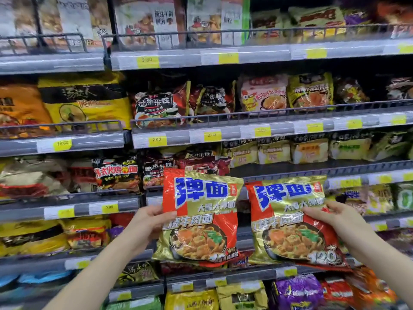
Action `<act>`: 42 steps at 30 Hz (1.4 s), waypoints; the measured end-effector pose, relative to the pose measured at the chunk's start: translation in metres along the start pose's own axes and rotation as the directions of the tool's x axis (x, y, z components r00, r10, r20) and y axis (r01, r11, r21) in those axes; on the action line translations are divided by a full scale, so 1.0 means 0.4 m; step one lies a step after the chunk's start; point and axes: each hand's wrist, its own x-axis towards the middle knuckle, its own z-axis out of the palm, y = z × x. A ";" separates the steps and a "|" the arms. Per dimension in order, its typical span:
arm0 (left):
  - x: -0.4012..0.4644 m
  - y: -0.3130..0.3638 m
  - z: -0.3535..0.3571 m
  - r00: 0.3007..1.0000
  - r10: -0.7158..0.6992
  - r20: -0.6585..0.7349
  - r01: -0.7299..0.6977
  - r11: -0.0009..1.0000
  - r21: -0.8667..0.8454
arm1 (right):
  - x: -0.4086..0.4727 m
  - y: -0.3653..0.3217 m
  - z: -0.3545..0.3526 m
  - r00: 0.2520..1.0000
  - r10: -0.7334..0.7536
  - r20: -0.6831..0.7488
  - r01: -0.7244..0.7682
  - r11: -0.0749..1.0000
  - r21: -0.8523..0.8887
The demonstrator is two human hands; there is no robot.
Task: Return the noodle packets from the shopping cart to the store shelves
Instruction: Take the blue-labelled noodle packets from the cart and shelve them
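I hold up two matching noodle packets, red and gold with big blue characters and a noodle bowl picture. My left hand [148, 222] grips the left packet [200, 217] by its left edge, thumb on the front. My right hand [333, 218] grips the right packet [290, 222] by its right edge. Both packets are upright, side by side, in front of the store shelves [245, 130]. Behind them, a dark gap [243, 210] shows on the shelf level. The shopping cart is out of view.
Several shelf levels run across the view, packed with noodle packets and fronted by low wire rails [257, 116] and yellow price tags [157, 139]. Red-black packets [156, 170] sit just above the left packet. Purple and red packets [297, 291] fill the bottom right.
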 end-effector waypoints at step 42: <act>0.397 -0.739 -0.021 0.873 0.448 -0.194 -0.453 0.891 0.021 | 0.683 0.537 0.311 0.804 -0.578 -0.141 0.574 0.816 -0.068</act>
